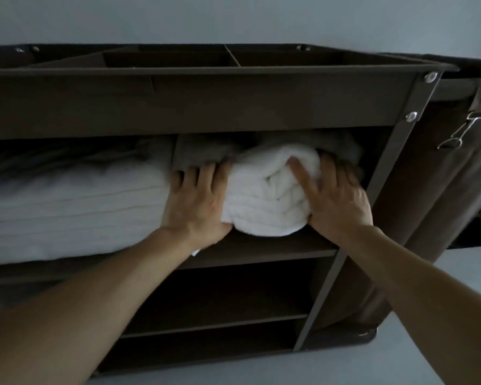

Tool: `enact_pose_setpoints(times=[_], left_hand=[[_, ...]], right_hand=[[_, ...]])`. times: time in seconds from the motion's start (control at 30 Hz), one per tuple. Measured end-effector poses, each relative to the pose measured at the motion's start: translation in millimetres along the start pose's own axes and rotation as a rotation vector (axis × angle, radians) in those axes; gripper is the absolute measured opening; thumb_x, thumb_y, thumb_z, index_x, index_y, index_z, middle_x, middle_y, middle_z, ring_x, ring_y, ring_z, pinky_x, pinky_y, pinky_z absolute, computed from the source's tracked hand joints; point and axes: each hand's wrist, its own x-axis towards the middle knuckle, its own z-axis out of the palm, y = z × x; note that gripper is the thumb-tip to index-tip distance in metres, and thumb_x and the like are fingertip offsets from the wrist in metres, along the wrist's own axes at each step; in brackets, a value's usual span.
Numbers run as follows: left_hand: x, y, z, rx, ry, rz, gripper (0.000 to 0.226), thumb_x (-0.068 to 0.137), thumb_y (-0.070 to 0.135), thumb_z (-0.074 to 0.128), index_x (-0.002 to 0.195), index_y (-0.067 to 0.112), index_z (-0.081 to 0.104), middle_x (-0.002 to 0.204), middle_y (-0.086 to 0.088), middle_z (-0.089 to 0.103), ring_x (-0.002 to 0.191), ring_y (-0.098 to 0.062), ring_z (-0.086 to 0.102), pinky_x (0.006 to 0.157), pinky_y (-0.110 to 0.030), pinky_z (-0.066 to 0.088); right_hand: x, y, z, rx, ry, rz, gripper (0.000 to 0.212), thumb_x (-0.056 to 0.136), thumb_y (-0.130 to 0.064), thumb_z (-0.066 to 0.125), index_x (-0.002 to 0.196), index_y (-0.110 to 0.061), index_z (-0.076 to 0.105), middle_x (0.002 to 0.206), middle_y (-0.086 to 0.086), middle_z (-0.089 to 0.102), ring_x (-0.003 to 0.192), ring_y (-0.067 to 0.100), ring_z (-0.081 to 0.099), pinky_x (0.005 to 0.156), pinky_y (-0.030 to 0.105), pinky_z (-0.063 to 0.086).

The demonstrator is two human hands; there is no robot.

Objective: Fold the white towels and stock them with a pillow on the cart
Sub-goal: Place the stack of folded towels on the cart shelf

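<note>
- Nearest the lens: two bare forearms, stretched up from the bottom corners toward the cart [192, 107].
- Left hand [197, 201]: laid flat against the left side of a bundled white towel [270, 195], fingers stretched out into the shelf opening, thumb down at the bundle's lower left corner. Pressing, not wrapped round it.
- Right hand [339, 198]: spread over the towel's right end, forefinger lying straight across the front folds, other fingers splayed along the far side, thumb at the lower right edge. Likewise pressing, with no closed clasp.
- Towel: squeezed between both palms, resting on the upper shelf [261, 245] of the dark brown cart, at the right end of that compartment, its front edge about level with the shelf lip.
- Behind and above the towel: grey cloth [206, 148], in shadow.
- Left of the left hand, same shelf: big white ribbed bulk [67, 207], touching the back of the hand; pillow or stacked linen, cannot tell which.
- Above: top tray split by dividers into compartments.
- Below: two more shelves, dark.
- Right of the frame post: brown fabric bag [442, 176] with a metal clip [461, 132] hanging on it.
</note>
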Motion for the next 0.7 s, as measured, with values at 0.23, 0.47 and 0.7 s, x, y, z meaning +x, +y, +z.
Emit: enact_pose_setpoints(times=[0.23, 0.47, 0.7], left_hand=[[-32, -6, 29, -0.043, -0.05, 0.159, 0.109, 0.062, 0.063, 0.073, 0.149, 0.008, 0.036, 0.137, -0.015, 0.048, 0.116, -0.037, 0.051, 0.099, -0.052, 0.043], [-56, -94, 20, 0.074, 0.051, 0.147, 0.117, 0.065, 0.073, 0.063, 0.151, 0.001, 0.029, 0.154, -0.019, 0.029, 0.141, -0.038, 0.027, 0.112, -0.055, 0.027], [-63, -129, 37, 0.215, -0.106, -0.01, 0.15, 0.049, 0.076, 0.077, 0.156, 0.028, -0.016, 0.163, -0.02, -0.005, 0.148, -0.049, 0.001, 0.108, -0.077, 0.013]], right_hand=[[-27, -19, 8, 0.085, -0.093, -0.001, 0.112, 0.06, -0.003, 0.074, 0.156, -0.023, 0.021, 0.157, 0.033, 0.014, 0.147, 0.051, 0.014, 0.117, 0.059, 0.017], [-9, -102, -15, 0.296, 0.021, -0.277, 0.114, 0.067, -0.045, 0.083, 0.156, -0.008, 0.021, 0.163, 0.027, 0.01, 0.152, 0.043, 0.006, 0.121, 0.06, 0.008], [26, -139, -11, 0.113, -0.164, -0.294, 0.126, 0.06, -0.047, 0.082, 0.158, -0.012, 0.011, 0.16, 0.025, 0.019, 0.148, 0.046, 0.017, 0.114, 0.069, 0.017]])
